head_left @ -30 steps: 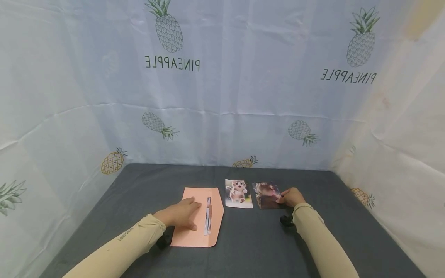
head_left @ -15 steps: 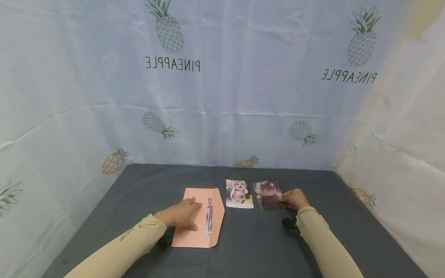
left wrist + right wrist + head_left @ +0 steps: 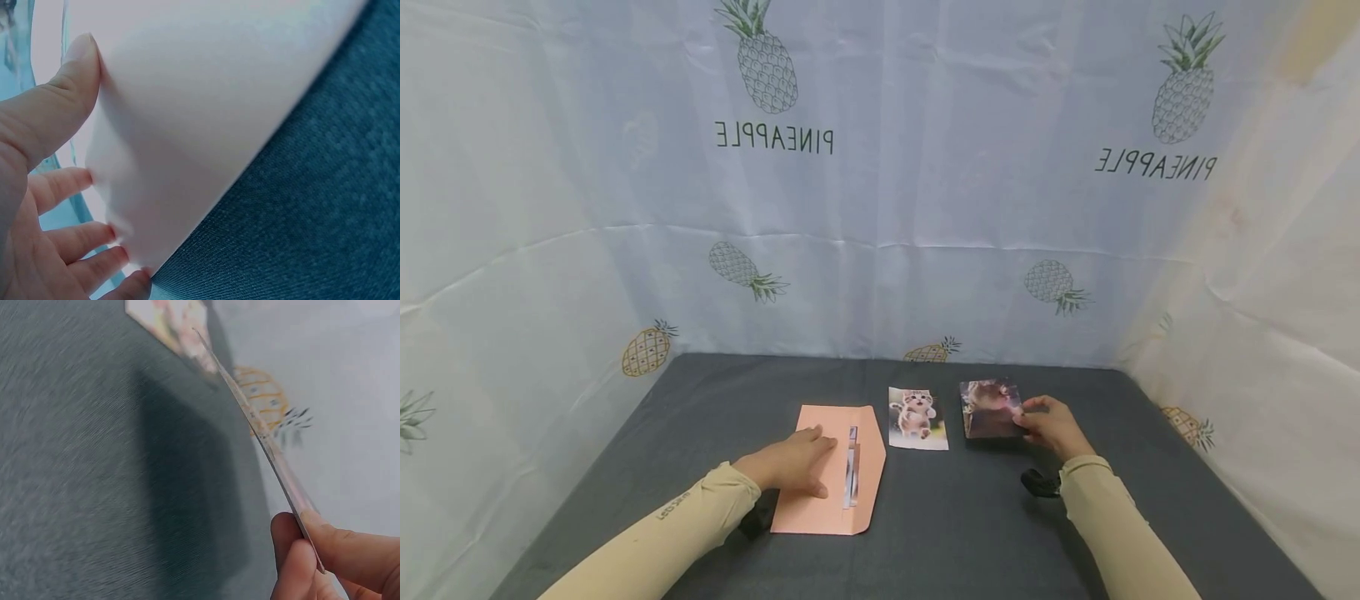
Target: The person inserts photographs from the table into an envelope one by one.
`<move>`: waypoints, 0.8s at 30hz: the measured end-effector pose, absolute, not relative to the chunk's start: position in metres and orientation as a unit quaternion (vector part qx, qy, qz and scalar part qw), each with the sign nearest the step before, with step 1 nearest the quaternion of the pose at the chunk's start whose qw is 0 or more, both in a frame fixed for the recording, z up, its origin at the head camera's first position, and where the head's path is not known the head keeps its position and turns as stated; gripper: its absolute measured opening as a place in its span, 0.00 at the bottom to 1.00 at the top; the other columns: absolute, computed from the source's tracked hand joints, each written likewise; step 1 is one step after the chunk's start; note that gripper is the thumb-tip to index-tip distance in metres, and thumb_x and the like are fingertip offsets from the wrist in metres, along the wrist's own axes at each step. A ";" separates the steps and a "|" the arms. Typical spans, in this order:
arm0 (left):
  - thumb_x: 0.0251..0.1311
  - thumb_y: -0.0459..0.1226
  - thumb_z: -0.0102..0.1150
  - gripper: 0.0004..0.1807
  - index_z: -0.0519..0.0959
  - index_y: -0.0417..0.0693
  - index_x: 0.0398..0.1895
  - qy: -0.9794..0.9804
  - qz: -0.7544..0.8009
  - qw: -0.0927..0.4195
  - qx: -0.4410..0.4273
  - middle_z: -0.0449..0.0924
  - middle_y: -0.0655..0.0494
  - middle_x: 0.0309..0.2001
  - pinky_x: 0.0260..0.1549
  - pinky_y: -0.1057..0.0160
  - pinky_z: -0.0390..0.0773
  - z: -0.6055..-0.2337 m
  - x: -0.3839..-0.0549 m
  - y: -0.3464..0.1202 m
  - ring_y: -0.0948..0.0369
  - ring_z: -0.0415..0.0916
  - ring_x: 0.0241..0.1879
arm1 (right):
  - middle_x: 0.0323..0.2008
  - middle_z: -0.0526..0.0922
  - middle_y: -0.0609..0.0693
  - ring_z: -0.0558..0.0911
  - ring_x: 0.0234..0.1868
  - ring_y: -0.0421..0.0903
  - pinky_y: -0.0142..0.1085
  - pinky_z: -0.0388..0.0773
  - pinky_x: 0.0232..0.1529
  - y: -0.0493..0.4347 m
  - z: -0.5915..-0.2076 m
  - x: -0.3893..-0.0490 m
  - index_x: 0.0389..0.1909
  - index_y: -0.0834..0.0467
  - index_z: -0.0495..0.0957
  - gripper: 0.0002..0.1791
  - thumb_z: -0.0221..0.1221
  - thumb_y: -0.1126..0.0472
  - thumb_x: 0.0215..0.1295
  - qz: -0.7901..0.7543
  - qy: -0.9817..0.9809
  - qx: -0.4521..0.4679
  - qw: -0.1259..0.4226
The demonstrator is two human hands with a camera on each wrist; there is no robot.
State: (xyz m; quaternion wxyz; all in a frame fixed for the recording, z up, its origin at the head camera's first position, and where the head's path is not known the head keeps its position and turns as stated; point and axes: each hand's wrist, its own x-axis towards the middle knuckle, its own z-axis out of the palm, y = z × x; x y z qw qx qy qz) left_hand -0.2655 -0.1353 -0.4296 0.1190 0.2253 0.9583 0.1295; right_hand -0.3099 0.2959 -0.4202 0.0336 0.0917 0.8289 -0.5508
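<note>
A pink envelope (image 3: 812,517) lies on the dark table with its flap spread to the right. Pictures show through the slot near its opening. My left hand (image 3: 790,462) rests on the envelope with fingers spread; in the left wrist view the thumb and fingertips (image 3: 78,178) press its pale surface. My right hand (image 3: 1052,425) pinches a dark photo card (image 3: 988,412) at its right edge between thumb and fingers. In the right wrist view that card (image 3: 275,456) is seen nearly edge-on, raised off the table above its shadow.
A kitten photo (image 3: 917,419) lies flat between the envelope and the held card. The dark cloth-covered table (image 3: 940,533) is enclosed by a pineapple-print curtain (image 3: 880,192) at the back and sides. A black strap piece (image 3: 1040,483) hangs by the right wrist.
My right hand has lifted the dark photo card off the table and shifted it a little to the right. The left hand stays on the envelope.
</note>
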 end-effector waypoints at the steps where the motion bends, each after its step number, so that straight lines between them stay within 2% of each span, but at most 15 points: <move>1: 0.47 0.48 0.74 0.44 0.68 0.42 0.67 0.958 0.129 0.119 0.225 0.60 0.37 0.71 0.66 0.47 0.63 -0.430 -0.266 -0.135 0.45 0.57 0.72 | 0.37 0.76 0.54 0.76 0.28 0.40 0.36 0.82 0.34 0.295 -0.418 -0.309 0.57 0.71 0.65 0.25 0.62 0.67 0.62 -0.553 0.828 0.089 0.032; 5: 0.47 0.49 0.74 0.44 0.68 0.42 0.67 0.958 0.128 0.120 0.227 0.59 0.37 0.71 0.66 0.47 0.63 -0.430 -0.266 -0.135 0.45 0.56 0.72 | 0.45 0.81 0.59 0.79 0.31 0.38 0.37 0.83 0.38 0.292 -0.408 -0.305 0.62 0.70 0.63 0.28 0.60 0.65 0.65 -0.563 0.823 0.064 0.034; 8: 0.47 0.49 0.73 0.44 0.68 0.42 0.67 0.958 0.127 0.122 0.228 0.58 0.37 0.71 0.67 0.47 0.62 -0.429 -0.266 -0.135 0.45 0.56 0.72 | 0.52 0.80 0.64 0.81 0.35 0.36 0.37 0.83 0.40 0.285 -0.401 -0.302 0.63 0.71 0.62 0.29 0.60 0.65 0.65 -0.578 0.814 0.047 0.032; 11: 0.48 0.48 0.73 0.44 0.68 0.41 0.67 0.957 0.129 0.123 0.229 0.58 0.37 0.71 0.67 0.47 0.62 -0.428 -0.265 -0.135 0.45 0.56 0.72 | 0.53 0.79 0.65 0.81 0.35 0.37 0.40 0.83 0.42 0.275 -0.396 -0.299 0.62 0.71 0.63 0.29 0.61 0.65 0.65 -0.589 0.807 0.034 0.029; 14: 0.47 0.48 0.73 0.44 0.68 0.41 0.67 0.957 0.130 0.122 0.229 0.58 0.36 0.71 0.67 0.47 0.62 -0.428 -0.265 -0.135 0.45 0.56 0.72 | 0.50 0.80 0.64 0.82 0.35 0.38 0.43 0.83 0.43 0.265 -0.392 -0.296 0.61 0.71 0.64 0.28 0.62 0.66 0.64 -0.598 0.801 0.022 0.024; 22: 0.47 0.48 0.74 0.44 0.68 0.42 0.67 0.957 0.132 0.127 0.223 0.58 0.37 0.71 0.67 0.47 0.62 -0.427 -0.264 -0.135 0.45 0.56 0.72 | 0.37 0.82 0.51 0.83 0.33 0.40 0.49 0.82 0.44 0.238 -0.388 -0.289 0.57 0.72 0.66 0.26 0.63 0.68 0.61 -0.615 0.788 -0.019 0.025; 24: 0.47 0.48 0.74 0.44 0.67 0.42 0.67 0.957 0.133 0.127 0.223 0.58 0.37 0.71 0.67 0.47 0.63 -0.428 -0.265 -0.135 0.45 0.56 0.72 | 0.36 0.82 0.51 0.84 0.33 0.41 0.50 0.82 0.44 0.231 -0.388 -0.287 0.55 0.71 0.67 0.25 0.64 0.67 0.61 -0.612 0.790 -0.021 0.025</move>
